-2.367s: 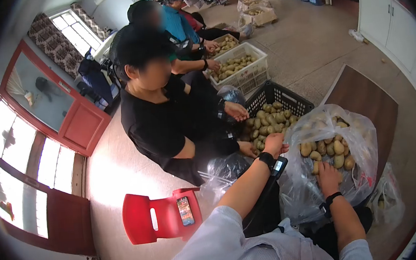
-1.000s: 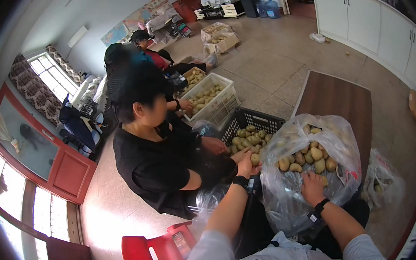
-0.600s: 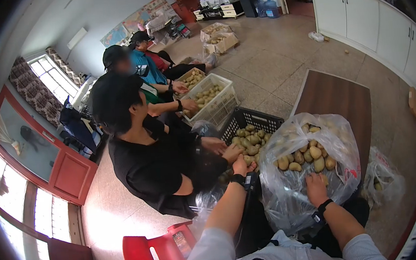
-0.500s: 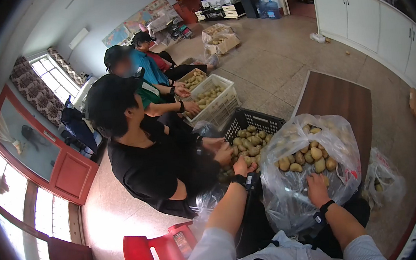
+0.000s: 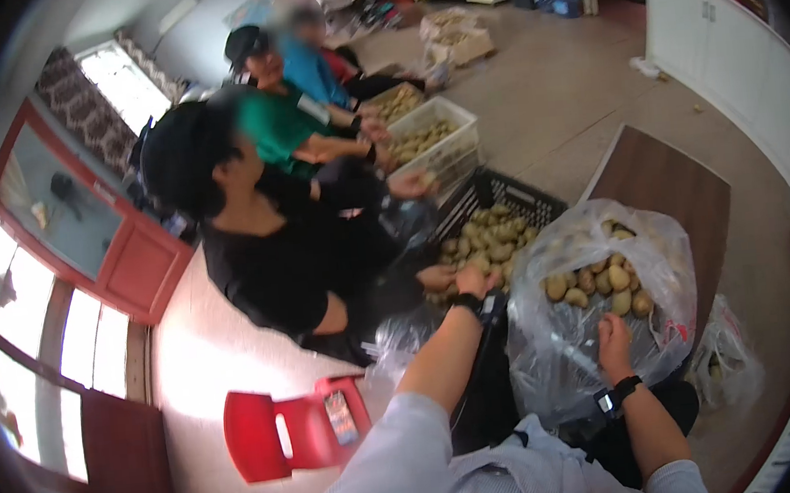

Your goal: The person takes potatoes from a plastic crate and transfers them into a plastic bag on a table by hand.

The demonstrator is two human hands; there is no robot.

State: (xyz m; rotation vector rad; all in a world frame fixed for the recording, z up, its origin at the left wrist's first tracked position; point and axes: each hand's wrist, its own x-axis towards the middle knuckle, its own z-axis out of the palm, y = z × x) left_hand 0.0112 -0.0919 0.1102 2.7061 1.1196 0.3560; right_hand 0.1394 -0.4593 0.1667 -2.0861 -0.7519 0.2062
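Note:
My left hand (image 5: 476, 281) reaches over the near side of a black plastic crate (image 5: 533, 195) with many potatoes (image 5: 488, 230) in it. Its fingers are curled in among the potatoes; what they hold is blurred. At the mouth of a large clear plastic bag (image 5: 548, 365), my right hand (image 5: 613, 337) is raised with its fingers drawn together. Whatever lies between them cannot be made out. Farther inside the bag is a pile of potatoes (image 5: 619, 278), just beyond the right fingertips. A co-worker's hand (image 5: 437, 277) is close to my left hand at the crate.
A person in black (image 5: 274, 257) sits at my left, others beyond. White crate (image 5: 453, 159) with potatoes stands past the black one. The bag lies against a brown board (image 5: 656, 172). A red chair (image 5: 303, 433) with a phone is at lower left, another plastic bag (image 5: 727, 363) at right.
My right hand has lifted slightly and its fingers have drawn together. My left hand has shifted a little over the crate. The neighbour's far hand has moved up, away from the potatoes. The view has tilted.

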